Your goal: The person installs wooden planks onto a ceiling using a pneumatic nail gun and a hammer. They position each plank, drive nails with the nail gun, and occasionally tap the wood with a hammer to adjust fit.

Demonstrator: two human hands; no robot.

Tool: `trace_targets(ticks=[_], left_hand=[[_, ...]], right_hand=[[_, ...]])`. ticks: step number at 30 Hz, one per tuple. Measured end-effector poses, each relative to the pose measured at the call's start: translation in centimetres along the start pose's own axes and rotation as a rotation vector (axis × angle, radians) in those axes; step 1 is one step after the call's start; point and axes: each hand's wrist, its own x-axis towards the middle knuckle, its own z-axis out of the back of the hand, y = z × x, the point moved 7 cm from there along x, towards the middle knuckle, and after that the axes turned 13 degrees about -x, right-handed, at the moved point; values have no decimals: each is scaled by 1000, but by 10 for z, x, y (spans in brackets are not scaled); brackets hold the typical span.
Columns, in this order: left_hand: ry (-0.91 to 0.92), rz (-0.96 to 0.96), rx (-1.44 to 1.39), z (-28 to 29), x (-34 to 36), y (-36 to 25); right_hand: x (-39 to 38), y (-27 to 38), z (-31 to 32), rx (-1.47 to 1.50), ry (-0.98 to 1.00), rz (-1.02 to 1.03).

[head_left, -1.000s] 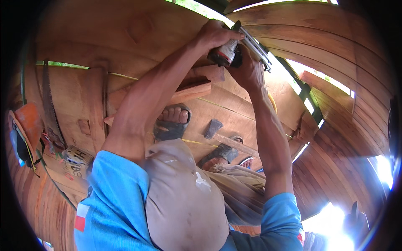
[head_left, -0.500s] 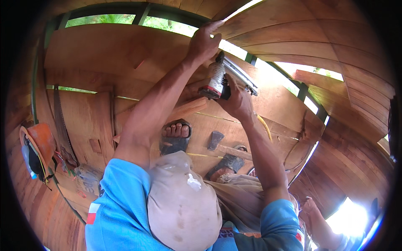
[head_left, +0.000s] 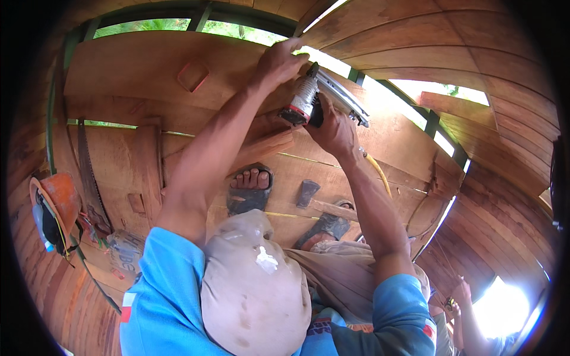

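My right hand (head_left: pixel 332 127) is closed round the dark grip of a pneumatic nail gun (head_left: pixel 301 101), silver with a red band and a long metal magazine angled down to the right; a yellow hose (head_left: pixel 378 173) runs from it past my forearm. My left hand (head_left: pixel 279 59) is raised just above and left of the tool's nose, near the upper edge of a wide board (head_left: pixel 136 65). Its fingers are bent and blurred; I cannot tell whether they grip anything.
An axe (head_left: pixel 309 193) lies between my sandalled feet (head_left: pixel 249 184). At left are a handsaw (head_left: pixel 94 190) and an orange helmet (head_left: pixel 58 202). Curved plank walls (head_left: pixel 415 41) surround me, with bright gaps. A co-worker's hand (head_left: pixel 462 291) shows at lower right.
My left hand has left the nail gun and moved up, then a little left. My right hand and the tool have shifted down-left. A co-worker's arm has appeared at lower right.
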Motion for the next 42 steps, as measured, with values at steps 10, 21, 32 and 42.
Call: trace_targets(ticks=[10, 21, 32, 42], left_hand=[[153, 374, -523, -42, -46, 7], [53, 306, -659, -41, -50, 20], [106, 374, -589, -33, -60, 22], [207, 136, 463, 55, -133, -3]], right_hand=[[27, -25, -1, -47, -89, 35], [27, -30, -10, -14, -71, 44], [21, -25, -14, -9, -58, 65], [-3, -29, 6, 99, 21, -83]])
